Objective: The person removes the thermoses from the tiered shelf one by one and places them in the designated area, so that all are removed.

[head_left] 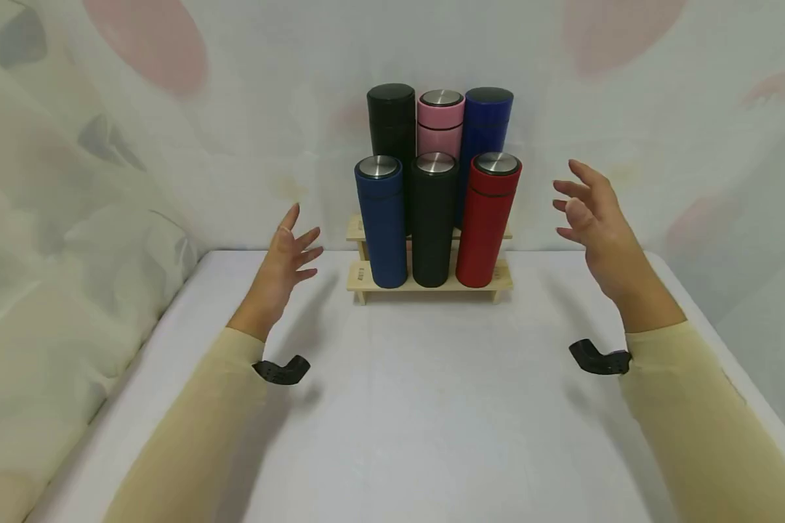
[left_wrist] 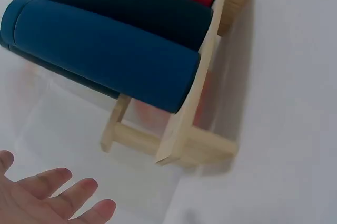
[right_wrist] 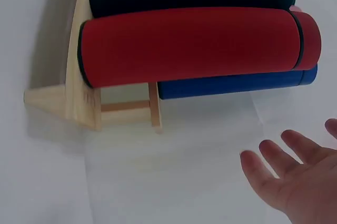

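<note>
My left hand (head_left: 283, 263) hovers left of a two-tier wooden rack (head_left: 432, 285), fingers spread and holding nothing. On the other side, my right hand (head_left: 594, 225) is raised with its fingers loosely bent and nothing in them. Upright on the rack's front tier are a blue thermos (head_left: 382, 225), a black thermos (head_left: 435, 225) and a red thermos (head_left: 489, 225), all with silver-topped lids. Behind them stand a dark thermos (head_left: 392, 120), a pink thermos (head_left: 440, 127) and a darker blue thermos (head_left: 487, 120), partly hidden by the front row. Both hands are apart from the rack.
The rack stands toward the back of a white-covered table (head_left: 419, 407). Patterned pale cloth (head_left: 268, 94) hangs behind and at both sides. A black wrist mount (head_left: 281, 370) sits on the left cuff, and another black mount (head_left: 600, 359) on the right cuff.
</note>
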`<state>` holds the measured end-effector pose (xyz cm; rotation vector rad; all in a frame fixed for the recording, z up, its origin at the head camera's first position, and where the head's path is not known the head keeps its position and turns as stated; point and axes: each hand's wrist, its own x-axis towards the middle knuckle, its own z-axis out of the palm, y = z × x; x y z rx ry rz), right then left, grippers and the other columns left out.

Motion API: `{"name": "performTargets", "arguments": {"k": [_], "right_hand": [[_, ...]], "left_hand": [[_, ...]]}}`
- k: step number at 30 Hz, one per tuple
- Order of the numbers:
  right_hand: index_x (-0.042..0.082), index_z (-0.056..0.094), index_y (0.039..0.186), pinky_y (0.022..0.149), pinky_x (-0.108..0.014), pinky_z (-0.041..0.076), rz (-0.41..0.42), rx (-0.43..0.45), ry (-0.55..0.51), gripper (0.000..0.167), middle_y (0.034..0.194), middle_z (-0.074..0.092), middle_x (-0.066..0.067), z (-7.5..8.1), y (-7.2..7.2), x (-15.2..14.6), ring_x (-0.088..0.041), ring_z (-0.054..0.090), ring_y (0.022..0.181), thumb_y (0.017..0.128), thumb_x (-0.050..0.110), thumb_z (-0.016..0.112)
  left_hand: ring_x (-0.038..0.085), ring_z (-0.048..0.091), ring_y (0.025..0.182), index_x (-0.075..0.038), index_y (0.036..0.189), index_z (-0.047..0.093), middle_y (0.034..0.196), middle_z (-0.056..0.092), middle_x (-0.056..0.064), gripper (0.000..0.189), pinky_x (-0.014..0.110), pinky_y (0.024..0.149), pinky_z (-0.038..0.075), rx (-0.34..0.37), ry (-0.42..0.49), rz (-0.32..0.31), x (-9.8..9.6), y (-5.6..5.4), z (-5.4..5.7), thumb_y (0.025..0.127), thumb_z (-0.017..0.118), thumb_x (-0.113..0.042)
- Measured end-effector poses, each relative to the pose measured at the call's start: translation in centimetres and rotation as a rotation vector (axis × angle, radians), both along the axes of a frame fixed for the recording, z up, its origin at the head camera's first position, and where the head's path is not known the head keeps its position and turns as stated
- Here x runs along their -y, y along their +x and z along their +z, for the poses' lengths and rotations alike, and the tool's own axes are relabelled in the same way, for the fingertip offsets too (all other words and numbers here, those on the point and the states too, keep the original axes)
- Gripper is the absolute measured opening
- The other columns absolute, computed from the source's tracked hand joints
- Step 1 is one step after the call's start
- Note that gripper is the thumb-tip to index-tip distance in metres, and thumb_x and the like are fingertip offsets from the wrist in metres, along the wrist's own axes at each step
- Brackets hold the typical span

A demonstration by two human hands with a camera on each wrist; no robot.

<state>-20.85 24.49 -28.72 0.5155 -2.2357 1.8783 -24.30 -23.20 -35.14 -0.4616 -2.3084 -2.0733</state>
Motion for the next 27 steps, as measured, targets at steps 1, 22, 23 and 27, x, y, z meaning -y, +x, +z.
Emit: {"name": "performTargets", "arguments": {"k": [1,22,23,27], "right_hand": [[0.024,0.024,0.173,0.126,-0.054,0.031,0.02,0.009,-0.071,0.076,0.17,0.029,-0.017,-0.2,-0.2,0.2,-0.039,0.031,0.153,0.11,0.047,0.059],[0.008,0.04,0.162,0.108,-0.058,0.038,0.041,-0.148,-0.638,0.086,0.152,0.047,-0.027,-3.5,-3.1,3.4,-0.039,0.051,0.135,0.096,0.046,0.08],[0.008,0.039,0.162,0.108,-0.058,0.038,0.043,-0.156,-0.648,0.087,0.152,0.047,-0.027,-3.7,-3.2,3.4,-0.039,0.051,0.135,0.097,0.048,0.08],[0.009,0.041,0.161,0.108,-0.055,0.042,0.042,-0.168,-0.686,0.088,0.151,0.048,-0.028,-4.4,-3.5,3.8,-0.04,0.053,0.134,0.096,0.052,0.081]], "left_hand": [[0.044,0.036,0.155,-0.044,0.175,0.012,0.174,0.031,0.017,0.106,0.07,0.125,0.025,0.005,0.037,0.009,-0.2,-0.1,-0.5,0.089,0.048,-0.096],[0.039,0.051,0.143,-0.024,0.175,0.022,0.168,0.036,0.023,0.074,0.054,0.121,0.043,0.112,0.161,0.067,-3.8,-1.5,-9.2,0.114,0.04,-0.062],[0.039,0.053,0.142,-0.025,0.175,0.024,0.167,0.037,0.022,0.074,0.053,0.12,0.044,0.117,0.164,0.066,-3.9,-1.5,-9.3,0.114,0.042,-0.063],[0.036,0.055,0.139,-0.026,0.174,0.028,0.165,0.041,0.019,0.072,0.052,0.116,0.049,0.131,0.156,0.063,-3.9,-1.4,-9.7,0.113,0.048,-0.06]]}}
